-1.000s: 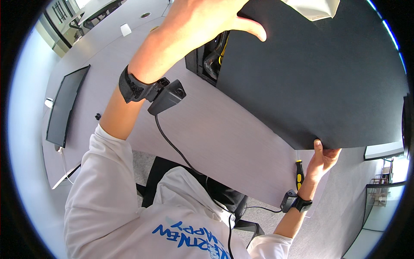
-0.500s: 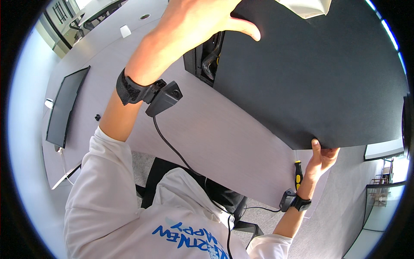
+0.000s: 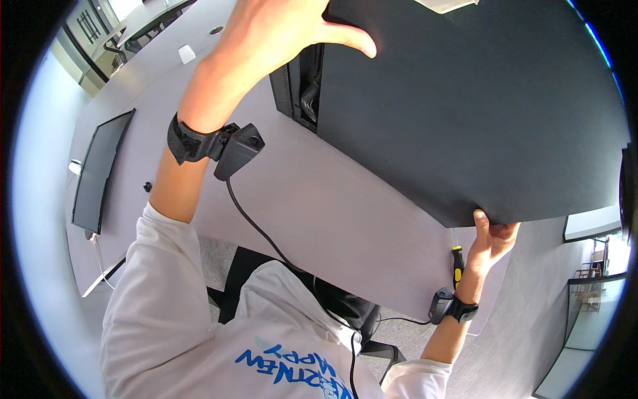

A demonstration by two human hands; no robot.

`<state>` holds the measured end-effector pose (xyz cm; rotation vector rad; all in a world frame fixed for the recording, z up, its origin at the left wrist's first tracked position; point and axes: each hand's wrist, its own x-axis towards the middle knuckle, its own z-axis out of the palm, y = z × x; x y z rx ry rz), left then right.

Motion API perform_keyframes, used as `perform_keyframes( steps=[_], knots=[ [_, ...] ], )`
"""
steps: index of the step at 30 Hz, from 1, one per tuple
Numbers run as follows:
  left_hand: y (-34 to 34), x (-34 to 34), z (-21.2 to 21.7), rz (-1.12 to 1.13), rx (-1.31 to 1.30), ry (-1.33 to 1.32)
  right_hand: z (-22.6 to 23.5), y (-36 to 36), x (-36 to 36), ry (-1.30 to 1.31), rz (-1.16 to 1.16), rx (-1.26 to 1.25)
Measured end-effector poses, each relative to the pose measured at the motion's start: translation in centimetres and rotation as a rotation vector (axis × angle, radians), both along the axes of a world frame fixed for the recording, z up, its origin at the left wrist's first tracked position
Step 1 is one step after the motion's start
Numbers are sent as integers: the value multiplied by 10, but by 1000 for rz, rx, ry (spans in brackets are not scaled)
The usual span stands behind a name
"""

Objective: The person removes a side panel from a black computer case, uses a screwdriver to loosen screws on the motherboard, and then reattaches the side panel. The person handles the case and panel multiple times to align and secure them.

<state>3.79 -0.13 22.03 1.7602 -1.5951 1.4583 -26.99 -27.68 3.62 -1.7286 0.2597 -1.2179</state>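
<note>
A large black computer side panel [image 3: 478, 126] fills the upper right, set against a dark computer case [image 3: 290, 100] whose inside shows at its left edge, with a black cable [image 3: 310, 100]. My left hand [image 3: 279, 33] is at the panel's upper left edge, thumb stretched across its face. Its other fingers run out of the picture at the top. At the near right corner my right hand [image 3: 492, 245] grips the lower edge, thumb on the face and fingers beneath. Just left of that hand, a black and yellow screwdriver [image 3: 457, 263] lies on the table.
The curved pale table [image 3: 319, 213] carries a dark monitor [image 3: 104, 171] at far left, a small black part [image 3: 147, 187] and a white object [image 3: 187, 54]. A white item [image 3: 445, 5] shows above the panel. Black cables [image 3: 256, 228] run from both wrist devices; a dark chair [image 3: 249, 266] is below.
My left hand has shifted left. The panel and case appear slightly further left too, along with a small shift of the whole view. My right hand keeps its grip.
</note>
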Motion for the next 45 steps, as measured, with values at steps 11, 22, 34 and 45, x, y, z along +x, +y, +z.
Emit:
perform_keyframes(
  steps=[11,22,34,45],
  knots=[
    [7,11,-3,51,-5,-8,0,10,6,31,43,5],
    [13,-1,-1,65,74,234,3,20,12,-69,72,76],
    [39,15,-119,-7,-268,604,-17,12,-1,-243,118,160],
    [22,34,-198,-168,-143,1080,-17,12,-7,-257,120,96]
  ],
)
